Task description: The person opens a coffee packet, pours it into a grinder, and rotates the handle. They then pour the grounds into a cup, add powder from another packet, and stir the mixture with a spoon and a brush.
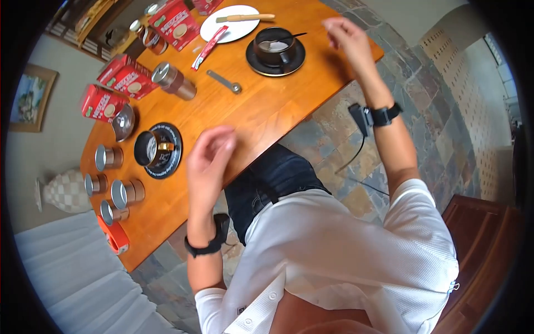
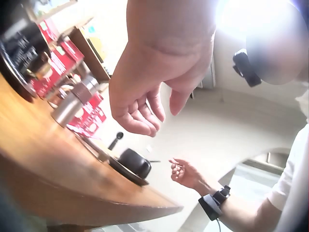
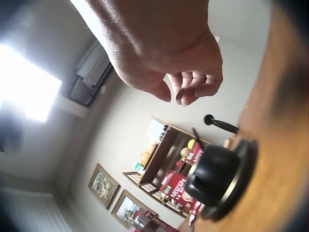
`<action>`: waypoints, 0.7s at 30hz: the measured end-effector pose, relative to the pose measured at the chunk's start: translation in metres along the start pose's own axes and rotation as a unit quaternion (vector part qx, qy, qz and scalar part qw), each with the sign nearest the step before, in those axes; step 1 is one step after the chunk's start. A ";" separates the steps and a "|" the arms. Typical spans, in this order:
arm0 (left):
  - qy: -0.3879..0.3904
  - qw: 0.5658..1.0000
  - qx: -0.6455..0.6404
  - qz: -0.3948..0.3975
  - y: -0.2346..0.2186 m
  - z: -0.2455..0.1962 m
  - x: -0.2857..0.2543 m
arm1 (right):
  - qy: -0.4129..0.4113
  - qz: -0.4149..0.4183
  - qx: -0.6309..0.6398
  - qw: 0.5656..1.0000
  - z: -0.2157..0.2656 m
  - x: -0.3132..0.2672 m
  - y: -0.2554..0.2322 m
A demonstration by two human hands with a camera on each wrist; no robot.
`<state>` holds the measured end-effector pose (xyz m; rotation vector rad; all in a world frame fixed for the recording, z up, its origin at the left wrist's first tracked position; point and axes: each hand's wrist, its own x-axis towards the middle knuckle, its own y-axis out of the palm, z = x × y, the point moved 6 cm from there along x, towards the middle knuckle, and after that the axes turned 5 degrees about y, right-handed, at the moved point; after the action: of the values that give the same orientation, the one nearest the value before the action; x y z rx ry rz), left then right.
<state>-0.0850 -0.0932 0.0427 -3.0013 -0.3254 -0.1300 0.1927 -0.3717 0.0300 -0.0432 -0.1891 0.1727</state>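
My left hand [image 1: 210, 156] hovers by the table's near edge, its fingers loosely curled around nothing. A black cup [image 1: 146, 149] with a gold handle stands on a dark saucer [image 1: 173, 161] with white lettering, to the left of it. My right hand [image 1: 351, 43] is raised at the table's right end, loosely curled with nothing in it. Closest to that hand is another black cup [image 1: 273, 51], on a gold-rimmed black saucer [image 1: 297, 62]; a dark-handled spoon [image 1: 299, 35] leans in it over pale contents. A measuring spoon [image 1: 224, 82] lies between the two cups.
Behind the cup with the spoon, a white plate [image 1: 214, 25] bears a brush [image 1: 250, 18] and a red stick packet [image 1: 210, 47]. Red boxes [image 1: 127, 77], a metal shaker [image 1: 173, 81], a metal bowl [image 1: 123, 123] and several metal cups [image 1: 127, 192] line the table's far and left sides.
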 end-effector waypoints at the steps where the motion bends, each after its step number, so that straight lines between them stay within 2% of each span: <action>1: -0.002 1.000 0.020 0.017 0.019 0.005 0.021 | 0.043 -0.011 0.044 0.998 -0.018 -0.013 0.001; 5: -0.020 1.000 -0.007 0.007 0.085 0.028 0.090 | 0.083 0.018 0.126 0.988 -0.062 -0.037 0.002; 6: 0.040 0.992 0.116 -0.018 0.091 0.029 0.104 | 0.060 0.022 0.127 0.990 -0.064 -0.039 0.004; 7: 0.100 0.966 0.235 -0.043 0.097 0.026 0.115 | 0.038 0.027 0.126 0.991 -0.064 -0.039 0.005; 8: 0.096 0.966 0.238 -0.042 0.104 0.030 0.126 | 0.039 0.030 0.140 0.989 -0.067 -0.038 0.006; 10: 0.162 0.909 0.374 -0.091 0.112 0.020 0.136 | 0.044 0.023 0.143 0.988 -0.068 -0.039 0.007; 11: 0.160 0.909 0.374 -0.094 0.117 0.017 0.139 | 0.042 0.017 0.145 0.988 -0.067 -0.038 0.005; 13: 0.146 0.877 0.448 -0.088 0.125 0.007 0.146 | 0.044 0.016 0.140 0.989 -0.068 -0.038 0.005; 17: 0.100 0.885 0.446 -0.086 0.125 0.012 0.155 | 0.059 0.021 0.142 0.988 -0.065 -0.036 0.005; 21: 0.091 0.886 0.442 -0.105 0.116 0.012 0.155 | 0.062 0.031 0.114 0.991 -0.061 -0.039 0.007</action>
<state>0.0922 -0.1719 0.0328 -2.0263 -0.5164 -0.2107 0.1658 -0.3729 -0.0375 0.1680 -0.0441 0.2514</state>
